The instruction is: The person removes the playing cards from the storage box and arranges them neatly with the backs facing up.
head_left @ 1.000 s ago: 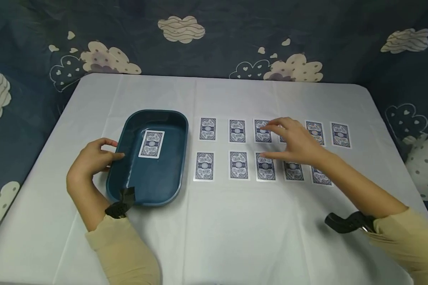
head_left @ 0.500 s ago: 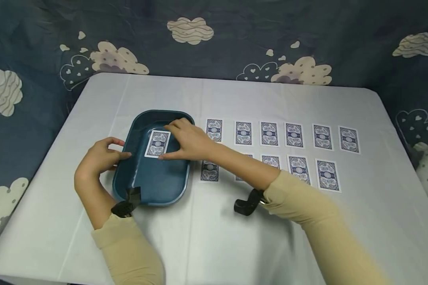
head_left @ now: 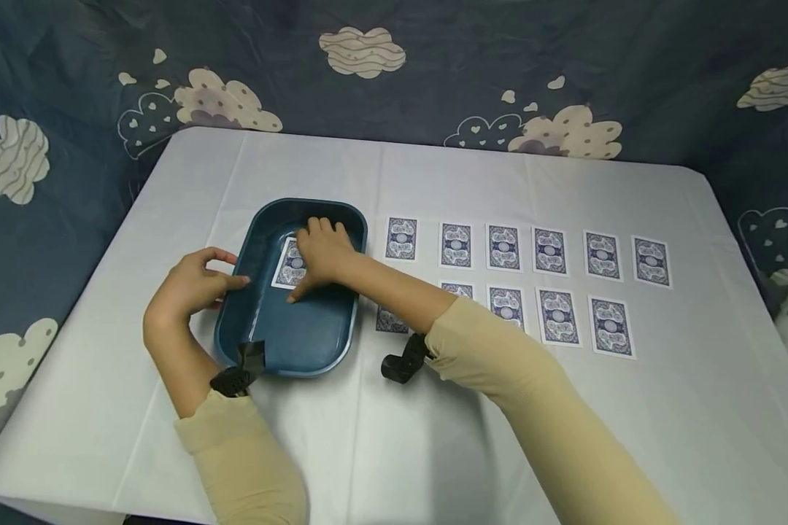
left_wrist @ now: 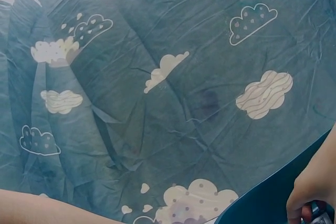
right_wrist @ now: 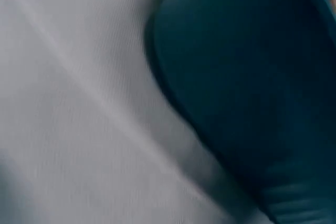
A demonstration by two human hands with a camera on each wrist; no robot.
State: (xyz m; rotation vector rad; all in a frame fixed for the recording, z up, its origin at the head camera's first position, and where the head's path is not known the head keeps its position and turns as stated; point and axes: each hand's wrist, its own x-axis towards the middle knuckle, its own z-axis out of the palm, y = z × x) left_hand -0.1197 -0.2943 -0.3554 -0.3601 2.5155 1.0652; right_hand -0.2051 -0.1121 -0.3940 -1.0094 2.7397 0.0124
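Note:
My left hand [head_left: 190,284] holds the dark blue tray [head_left: 305,364] by its left rim, thumb over the edge and fingers outside. My right hand [head_left: 325,255] reaches inside the tray over a playing card [head_left: 287,268], patterned back upward. Its thumb lies by the near edge and its bent fingers are towards the far side. Part of the card is hidden, so I cannot tell whether it is gripped. In the left wrist view, the right hand [left_wrist: 315,190] bends over a patterned card. The right wrist view shows the tray [right_wrist: 231,77] but little of the hand.
To the right, several face-down cards lie in a far row [head_left: 503,248] and a near row [head_left: 558,317] on the white tablecloth [head_left: 565,430]. My right forearm hides part of the near row. Dark cloud-patterned cloth [head_left: 427,95] hangs behind the table.
My right hand has moved left from above the card rows into the tray, over the card there. The left hand stays at the rim. The head view has shifted slightly.

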